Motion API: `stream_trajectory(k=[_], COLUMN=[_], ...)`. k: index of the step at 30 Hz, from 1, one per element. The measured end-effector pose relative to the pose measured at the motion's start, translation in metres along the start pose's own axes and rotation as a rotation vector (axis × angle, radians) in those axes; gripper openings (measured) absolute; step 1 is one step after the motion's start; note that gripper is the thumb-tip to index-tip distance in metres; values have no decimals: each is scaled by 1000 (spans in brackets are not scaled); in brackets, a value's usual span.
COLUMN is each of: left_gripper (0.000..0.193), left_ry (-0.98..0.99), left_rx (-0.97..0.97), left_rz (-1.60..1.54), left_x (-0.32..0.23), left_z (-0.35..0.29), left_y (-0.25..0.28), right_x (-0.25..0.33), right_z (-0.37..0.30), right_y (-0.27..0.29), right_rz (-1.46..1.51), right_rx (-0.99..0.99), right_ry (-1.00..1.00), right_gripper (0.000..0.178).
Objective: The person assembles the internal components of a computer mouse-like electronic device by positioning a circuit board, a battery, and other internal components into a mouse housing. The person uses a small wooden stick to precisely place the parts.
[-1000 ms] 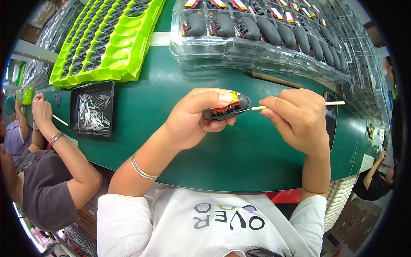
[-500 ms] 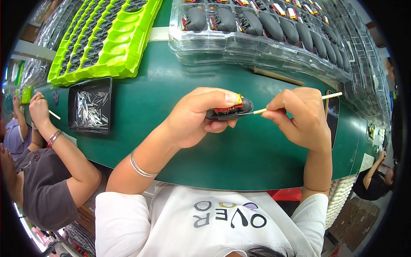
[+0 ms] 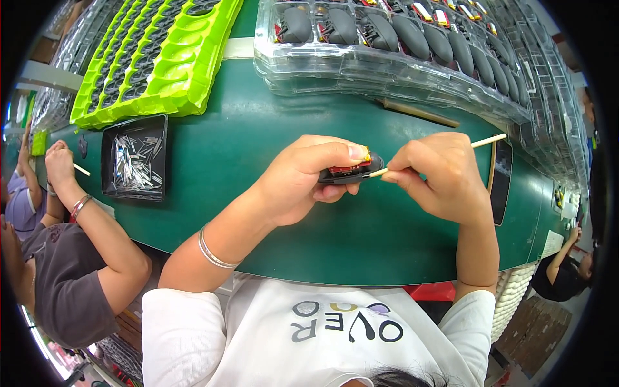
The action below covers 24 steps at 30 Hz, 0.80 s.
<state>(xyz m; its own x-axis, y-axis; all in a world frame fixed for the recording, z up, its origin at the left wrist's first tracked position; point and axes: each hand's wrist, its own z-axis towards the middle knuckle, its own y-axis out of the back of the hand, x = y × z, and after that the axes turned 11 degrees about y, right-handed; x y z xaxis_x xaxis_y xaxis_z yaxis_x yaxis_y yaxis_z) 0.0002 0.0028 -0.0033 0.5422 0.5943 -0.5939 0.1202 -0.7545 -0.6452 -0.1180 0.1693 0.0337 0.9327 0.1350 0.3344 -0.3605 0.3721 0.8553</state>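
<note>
The dark casing (image 3: pixel 348 178), raised above the desk (image 3: pixel 335 251) inward of its near edge, lay with its long axis roughly parallel to that edge, clasped in the left grip (image 3: pixel 295 174) and left of the right grip (image 3: pixel 445 169), which pinched a pale stick (image 3: pixel 488 140) directed at the casing's right end.

dark rounded device (image 3: pixel 349 173) | open, red-yellow parts exposed | pale thin stick (image 3: pixel 489 140) | slanted, tip at device

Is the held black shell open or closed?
The shell is open, at least on the visible side: red parts show in it beside the thumb of the left hand.
</note>
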Motion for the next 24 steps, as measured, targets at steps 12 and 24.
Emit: stream_trajectory(k=[12,24], left_gripper=[28,50], left_ry=[2,-144], left_rx=[-63,28], left_rz=[-139,-298], left_x=[3,-4], left_z=[0,2], left_y=[-4,7], right_x=[7,-24], right_z=[1,-6], right_y=[-12,-43], right_rz=[-224,-568], right_rx=[-19,124], right_ry=[51,-293], right_gripper=[22,28])
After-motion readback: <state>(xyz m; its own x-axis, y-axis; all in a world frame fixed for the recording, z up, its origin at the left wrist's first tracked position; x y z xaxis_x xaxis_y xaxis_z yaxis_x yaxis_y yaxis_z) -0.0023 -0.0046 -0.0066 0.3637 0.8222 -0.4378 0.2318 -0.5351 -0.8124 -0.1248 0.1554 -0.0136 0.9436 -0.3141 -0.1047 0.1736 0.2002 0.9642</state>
